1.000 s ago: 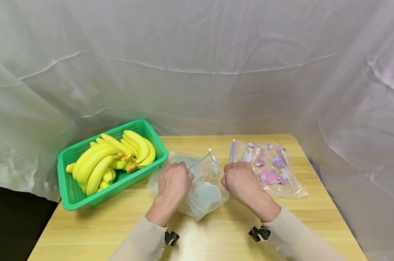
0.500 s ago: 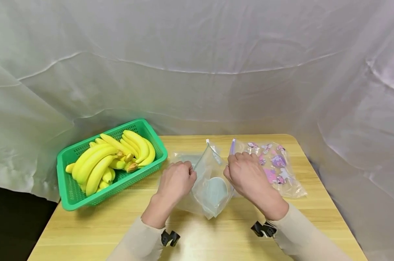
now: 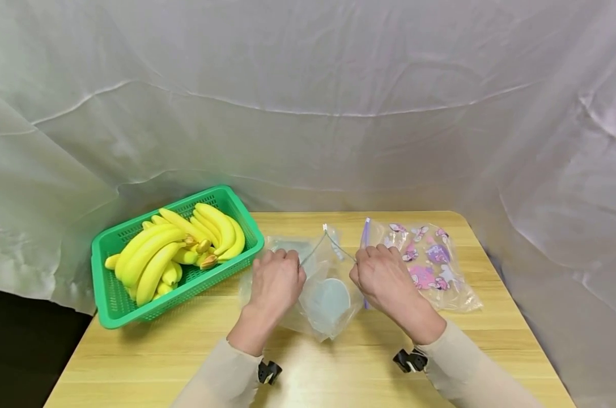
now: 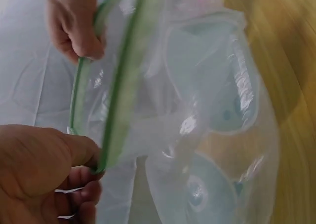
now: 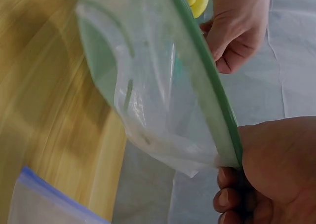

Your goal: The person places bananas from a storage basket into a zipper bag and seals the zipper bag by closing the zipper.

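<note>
A clear zip bag (image 3: 333,300) with pale blue-green printed patches hangs between my two hands in the head view, mouth upward. My left hand (image 3: 276,283) pinches one side of its green-edged mouth, and my right hand (image 3: 384,277) grips the opposite side. The mouth spreads into a V, with a small white end piece (image 3: 325,227) at its far corner. In the left wrist view, thumb and fingers close on the green zip strip (image 4: 118,81), the two strips standing apart. From the right wrist, the bag's green edge (image 5: 217,86) runs down into my right hand's grip.
At the left stands a green basket (image 3: 101,283) holding several bananas (image 3: 154,255). A second clear bag (image 3: 430,266), with pink and purple cartoon prints and a purple zip edge, lies flat on the wooden table (image 3: 440,340) at the right. Grey-white cloth (image 3: 313,113) surrounds the table.
The bag mouth has risen away from me and then dropped back slightly. My right hand has shifted a little to the right, pulling the mouth wider. The basket and the printed bag stay in place.
</note>
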A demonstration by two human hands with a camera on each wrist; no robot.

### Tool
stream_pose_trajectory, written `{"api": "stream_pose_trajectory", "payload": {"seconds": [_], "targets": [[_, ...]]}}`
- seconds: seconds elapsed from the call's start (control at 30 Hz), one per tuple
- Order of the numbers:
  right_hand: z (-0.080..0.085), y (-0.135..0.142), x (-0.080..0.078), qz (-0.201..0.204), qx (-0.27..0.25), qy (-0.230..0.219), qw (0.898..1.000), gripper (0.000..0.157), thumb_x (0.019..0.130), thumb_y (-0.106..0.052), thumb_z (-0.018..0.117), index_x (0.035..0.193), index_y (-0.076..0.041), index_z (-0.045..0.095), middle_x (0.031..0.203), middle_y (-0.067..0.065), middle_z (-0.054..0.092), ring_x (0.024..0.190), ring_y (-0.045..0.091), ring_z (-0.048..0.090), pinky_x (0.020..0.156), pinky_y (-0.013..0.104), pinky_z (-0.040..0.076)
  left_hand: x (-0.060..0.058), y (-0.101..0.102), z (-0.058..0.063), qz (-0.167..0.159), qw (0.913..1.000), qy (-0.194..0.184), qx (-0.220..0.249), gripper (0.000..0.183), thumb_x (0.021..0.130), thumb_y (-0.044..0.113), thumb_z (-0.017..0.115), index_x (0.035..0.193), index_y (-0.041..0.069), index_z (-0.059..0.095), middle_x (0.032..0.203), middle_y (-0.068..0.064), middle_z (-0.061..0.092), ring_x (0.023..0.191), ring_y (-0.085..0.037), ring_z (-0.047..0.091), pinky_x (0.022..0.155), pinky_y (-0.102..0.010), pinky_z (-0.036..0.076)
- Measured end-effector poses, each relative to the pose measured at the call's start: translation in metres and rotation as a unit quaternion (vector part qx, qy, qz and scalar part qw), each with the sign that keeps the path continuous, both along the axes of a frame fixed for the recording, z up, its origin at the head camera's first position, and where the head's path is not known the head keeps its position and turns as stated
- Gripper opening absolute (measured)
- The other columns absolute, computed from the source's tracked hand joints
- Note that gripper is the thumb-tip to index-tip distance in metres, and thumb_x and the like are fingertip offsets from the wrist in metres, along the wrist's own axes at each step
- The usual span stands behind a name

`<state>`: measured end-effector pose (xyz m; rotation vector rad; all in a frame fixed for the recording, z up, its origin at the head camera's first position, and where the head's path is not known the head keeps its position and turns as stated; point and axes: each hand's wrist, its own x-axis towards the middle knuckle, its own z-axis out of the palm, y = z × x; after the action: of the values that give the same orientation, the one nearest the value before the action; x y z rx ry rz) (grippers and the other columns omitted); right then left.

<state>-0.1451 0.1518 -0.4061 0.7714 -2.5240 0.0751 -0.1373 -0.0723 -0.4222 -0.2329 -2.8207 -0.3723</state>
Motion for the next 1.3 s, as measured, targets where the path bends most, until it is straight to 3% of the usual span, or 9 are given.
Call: {"api": "stream_pose_trajectory", "payload": {"seconds": [0.13, 0.27, 0.37, 0.5, 0.7, 0.8, 1.1, 1.3], "targets": [[0.002, -0.001, 0.002, -0.016, 0.007, -0.064, 0.998, 0.026, 0.083, -0.012, 0.048, 0.061, -0.018, 0.036, 0.058, -0.004, 0.029, 0.055, 0.02, 0.032, 0.054, 0.029, 0.025, -0.004, -0.001, -0.005, 0.002, 0.9993, 0.027, -0.026, 0.016, 0.087, 0.022, 0.061, 0.076, 0.012, 0.059, 0.075, -0.004, 0.057, 0.074, -0.027, 0.05, 0.069, -0.041, 0.038], [0.005, -0.004, 0.003, -0.027, 0.016, -0.117, 0.993, 0.028, 0.083, -0.013, 0.052, 0.06, -0.018, 0.038, 0.057, -0.003, 0.036, 0.056, 0.019, 0.034, 0.056, 0.031, 0.03, -0.006, -0.001, -0.009, -0.007, 0.9992, 0.008, -0.039, 0.019, 0.086, 0.026, 0.063, 0.073, 0.013, 0.058, 0.074, -0.003, 0.057, 0.074, -0.026, 0.049, 0.067, -0.04, 0.036], [0.007, -0.006, 0.003, -0.027, 0.02, -0.131, 0.991, 0.029, 0.083, -0.014, 0.054, 0.06, -0.018, 0.038, 0.058, -0.003, 0.037, 0.056, 0.019, 0.035, 0.057, 0.031, 0.032, -0.006, 0.0, -0.01, -0.014, 0.9992, -0.008, -0.036, 0.023, 0.087, 0.032, 0.064, 0.074, 0.015, 0.057, 0.075, -0.002, 0.057, 0.074, -0.026, 0.051, 0.067, -0.04, 0.036], [0.01, -0.007, 0.003, -0.024, 0.018, -0.134, 0.991, 0.03, 0.082, -0.013, 0.056, 0.058, -0.018, 0.038, 0.055, -0.003, 0.036, 0.053, 0.018, 0.035, 0.056, 0.033, 0.035, -0.006, 0.002, -0.01, -0.025, 0.9992, -0.016, -0.028, 0.024, 0.091, 0.032, 0.06, 0.074, 0.014, 0.058, 0.076, -0.002, 0.058, 0.075, -0.027, 0.052, 0.068, -0.041, 0.037], [0.013, -0.01, 0.003, -0.008, 0.003, -0.125, 0.992, 0.031, 0.081, -0.01, 0.054, 0.057, -0.019, 0.037, 0.054, -0.005, 0.033, 0.053, 0.016, 0.033, 0.055, 0.031, 0.033, -0.011, -0.002, -0.011, 0.015, 0.9972, -0.066, -0.031, 0.022, 0.091, 0.027, 0.056, 0.076, 0.012, 0.061, 0.079, -0.004, 0.061, 0.078, -0.027, 0.054, 0.071, -0.044, 0.039], [0.012, -0.01, 0.002, -0.01, 0.004, -0.114, 0.993, 0.031, 0.082, -0.009, 0.053, 0.058, -0.019, 0.037, 0.054, -0.004, 0.033, 0.054, 0.017, 0.032, 0.056, 0.031, 0.032, -0.012, -0.003, -0.01, 0.015, 0.9964, -0.08, -0.024, 0.023, 0.092, 0.03, 0.057, 0.077, 0.014, 0.061, 0.081, -0.003, 0.061, 0.08, -0.027, 0.054, 0.072, -0.045, 0.039], [0.005, -0.008, -0.002, -0.011, 0.002, -0.101, 0.995, 0.03, 0.081, -0.008, 0.054, 0.057, -0.017, 0.038, 0.054, -0.003, 0.036, 0.052, 0.018, 0.035, 0.056, 0.033, 0.034, -0.006, -0.003, -0.002, -0.013, 0.9974, -0.071, 0.008, 0.022, 0.09, 0.036, 0.062, 0.074, 0.022, 0.057, 0.076, 0.004, 0.054, 0.075, -0.022, 0.048, 0.07, -0.04, 0.034], [0.002, -0.008, -0.003, -0.013, -0.008, -0.095, 0.995, 0.03, 0.08, -0.007, 0.053, 0.056, -0.017, 0.037, 0.053, -0.004, 0.033, 0.051, 0.018, 0.034, 0.054, 0.033, 0.031, -0.003, -0.026, 0.01, -0.018, 0.9986, -0.049, 0.011, 0.018, 0.089, 0.035, 0.063, 0.086, 0.017, 0.063, 0.084, 0.0, 0.058, 0.082, -0.024, 0.05, 0.071, -0.039, 0.033]]}}
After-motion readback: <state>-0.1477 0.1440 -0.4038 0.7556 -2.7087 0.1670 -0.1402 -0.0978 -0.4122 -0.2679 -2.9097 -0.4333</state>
